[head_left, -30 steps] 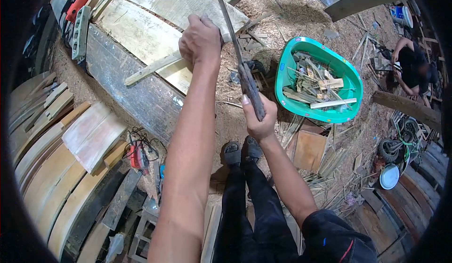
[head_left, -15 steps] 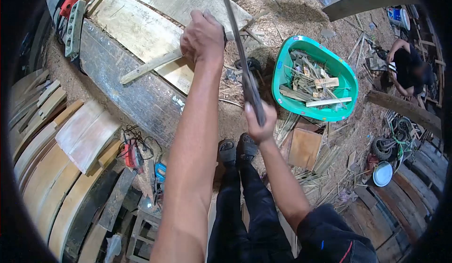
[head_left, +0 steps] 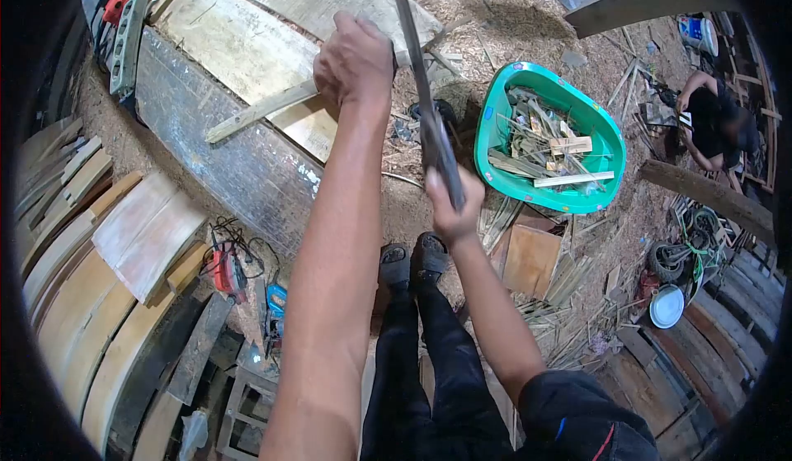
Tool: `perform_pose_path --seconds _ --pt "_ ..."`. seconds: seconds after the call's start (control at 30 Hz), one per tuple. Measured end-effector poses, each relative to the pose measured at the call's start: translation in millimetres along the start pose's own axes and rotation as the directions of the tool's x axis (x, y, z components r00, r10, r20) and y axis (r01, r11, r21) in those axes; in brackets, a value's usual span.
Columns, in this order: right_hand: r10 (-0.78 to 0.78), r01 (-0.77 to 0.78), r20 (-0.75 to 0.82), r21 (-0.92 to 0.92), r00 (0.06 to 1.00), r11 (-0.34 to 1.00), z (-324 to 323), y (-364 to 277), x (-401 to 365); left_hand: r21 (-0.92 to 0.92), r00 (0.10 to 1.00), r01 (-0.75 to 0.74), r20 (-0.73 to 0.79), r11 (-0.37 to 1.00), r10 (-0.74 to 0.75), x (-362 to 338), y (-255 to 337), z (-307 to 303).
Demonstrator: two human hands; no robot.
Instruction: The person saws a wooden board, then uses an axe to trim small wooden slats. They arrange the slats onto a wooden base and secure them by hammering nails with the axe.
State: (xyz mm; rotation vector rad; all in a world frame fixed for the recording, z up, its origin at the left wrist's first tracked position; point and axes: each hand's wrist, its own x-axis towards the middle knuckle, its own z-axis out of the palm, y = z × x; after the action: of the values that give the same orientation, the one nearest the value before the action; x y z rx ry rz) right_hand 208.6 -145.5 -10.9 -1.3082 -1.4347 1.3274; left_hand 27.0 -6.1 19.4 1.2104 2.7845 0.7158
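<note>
In the head view, the left hand [head_left: 355, 56] is seen closed in a fist round one end of a wood strip [head_left: 252, 113], at the upper middle of the frame; the strip is laid slanting down to the left over a pale board [head_left: 239, 56]. The right hand [head_left: 452, 207] is clenched round the handle of a long knife [head_left: 425, 106], at the centre of the frame. The blade is pointed up, just right of the left hand; whether it touches the strip cannot be told. A green basin [head_left: 563, 206] filled with wood scraps [head_left: 536, 143] is set on the sawdust floor to the right. Another person [head_left: 716, 122] is crouched at the upper right
</note>
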Motion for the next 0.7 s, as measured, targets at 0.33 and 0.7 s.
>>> perform_pose_path --seconds 0.33,0.7 --pt "-0.114 0.114 -0.014 0.026 0.993 0.993 3 -3 7 0.004 1.000 -0.008 0.003 1.000 0.008 -2 2 0" --pt "0.030 -0.029 -0.009 0.068 1.000 0.997 2 -3 18 0.007 0.998 -0.048 -0.042 0.999 0.048 -3 0 3"
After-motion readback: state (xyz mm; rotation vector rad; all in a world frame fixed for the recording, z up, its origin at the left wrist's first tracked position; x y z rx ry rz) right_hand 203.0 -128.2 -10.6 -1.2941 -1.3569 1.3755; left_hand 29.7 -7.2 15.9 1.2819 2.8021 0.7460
